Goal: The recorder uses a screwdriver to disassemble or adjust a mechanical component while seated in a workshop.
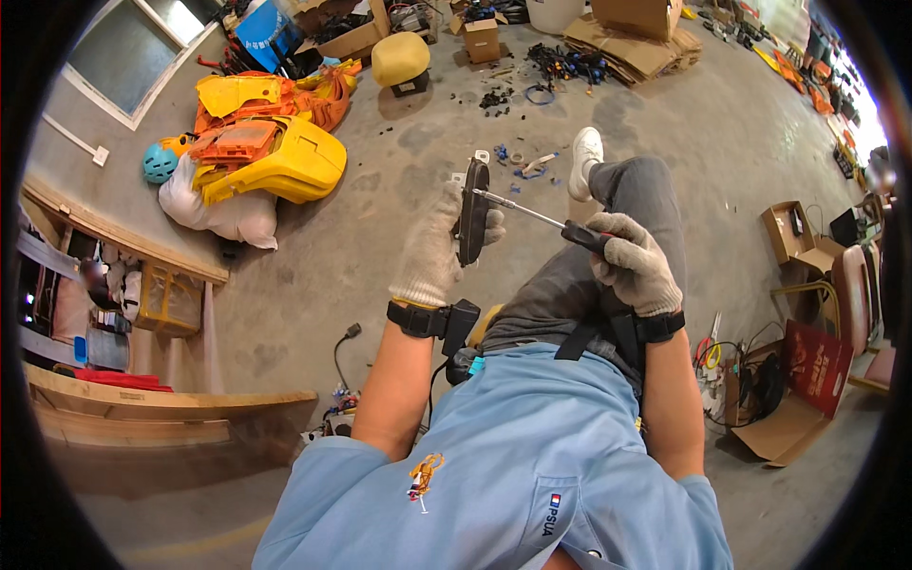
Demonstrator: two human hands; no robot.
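My left hand point(429, 249), in a light knitted glove, is wrapped round a long dark part point(472, 214) with pale metal tabs at its upper end; its exact kind does not show. That part stands roughly upright in front of me. In my gloved right hand point(638, 266) is a screwdriver point(532, 215), gripped by its dark handle. The long metal shaft points left, and its tip meets the upper half of the dark part. Whether the tip sits in a screw is too small to tell.
Blue and white scraps point(534, 167) lie on the floor beyond my hands. Yellow plastic shells point(309, 161) are piled far left, tangled cables point(570, 65) far ahead. An opened cardboard box point(784, 432) stands right, by chairs point(848, 294). A wooden bench point(171, 404) is at left.
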